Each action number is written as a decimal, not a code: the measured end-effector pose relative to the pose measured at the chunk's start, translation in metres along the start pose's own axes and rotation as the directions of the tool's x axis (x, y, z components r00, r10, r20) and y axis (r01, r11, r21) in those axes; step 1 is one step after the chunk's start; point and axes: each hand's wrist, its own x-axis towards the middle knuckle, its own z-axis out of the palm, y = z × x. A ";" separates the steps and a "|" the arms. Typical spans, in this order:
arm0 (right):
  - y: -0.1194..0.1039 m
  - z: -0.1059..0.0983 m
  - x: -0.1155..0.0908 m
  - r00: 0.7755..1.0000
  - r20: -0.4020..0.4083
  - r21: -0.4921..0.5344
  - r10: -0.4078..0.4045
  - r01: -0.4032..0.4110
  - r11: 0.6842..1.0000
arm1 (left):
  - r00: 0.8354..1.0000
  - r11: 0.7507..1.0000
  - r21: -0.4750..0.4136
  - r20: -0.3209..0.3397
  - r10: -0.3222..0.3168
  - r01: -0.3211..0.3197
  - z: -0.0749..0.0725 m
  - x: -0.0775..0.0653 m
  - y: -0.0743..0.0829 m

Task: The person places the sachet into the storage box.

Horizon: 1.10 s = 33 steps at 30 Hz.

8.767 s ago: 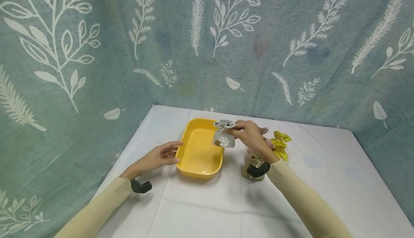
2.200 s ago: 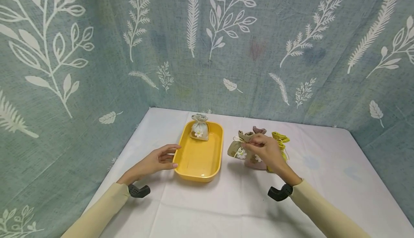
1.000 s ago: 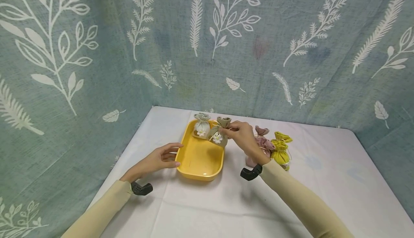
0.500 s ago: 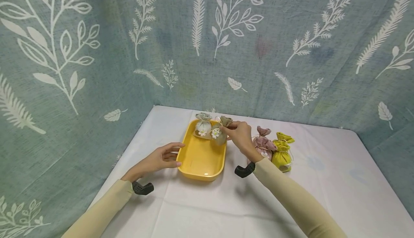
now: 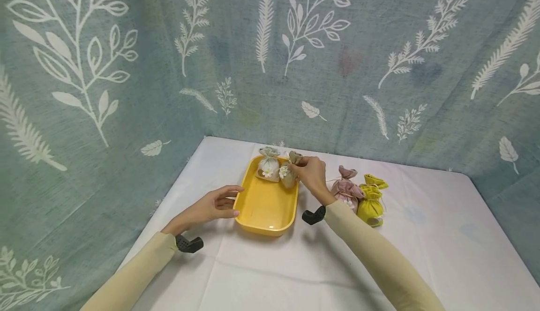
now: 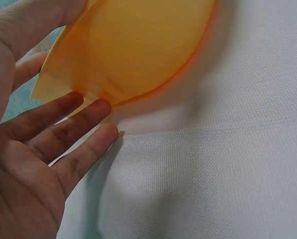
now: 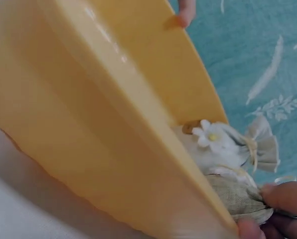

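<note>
While the left hand [image 5: 215, 205] rests against the near side of the tray [image 5: 261, 210] to its right, its fingers spread and loosely bent, touching the wall without gripping anything, the right hand [image 5: 312, 175] pinches the khaki bag [image 5: 288, 179] by its gathered neck, thumb and fingers closed on the cloth; that bag is inside the tray's far right corner, beside the white bag [image 5: 268, 165], and whether its base rests on the floor of the tray cannot be told; the white bag sits upright in the far left corner, its ruffled top rising above the rim, with a white flower [image 7: 210, 135] and a brown disc on its front; the khaki bag bears a white flower too.

To the right of the tray, apart from it, pink cloth [image 5: 347, 193] and yellow cloth [image 5: 370, 208], both tied as bags, stand side by side on the white tablecloth [image 5: 261, 278]; whether each colour is one bag or two overlapping is unclear; both sleeves [image 5: 131, 271] are pale yellow, with a black device [image 5: 314, 216] at each wrist; behind hangs a blue-green curtain [image 5: 240, 95] printed with white leaves.
</note>
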 end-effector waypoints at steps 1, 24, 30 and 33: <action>0.001 0.002 0.001 1.000 -0.003 -0.029 -0.014 0.013 0.999 | 1.000 1.000 0.000 0.001 -0.002 0.002 0.000 0.000 0.000; 0.009 -0.057 -0.002 0.989 0.123 0.001 -0.077 0.078 0.997 | 1.000 0.999 0.033 -0.014 -0.024 0.025 0.001 0.000 0.003; 0.011 -0.089 -0.015 0.987 0.136 -0.035 -0.085 0.090 0.995 | 1.000 1.000 0.021 -0.012 -0.018 0.019 0.001 -0.001 0.004; 0.014 -0.105 -0.023 0.985 0.144 -0.051 -0.098 0.106 0.993 | 1.000 1.000 0.018 -0.012 -0.017 0.018 0.001 -0.001 0.004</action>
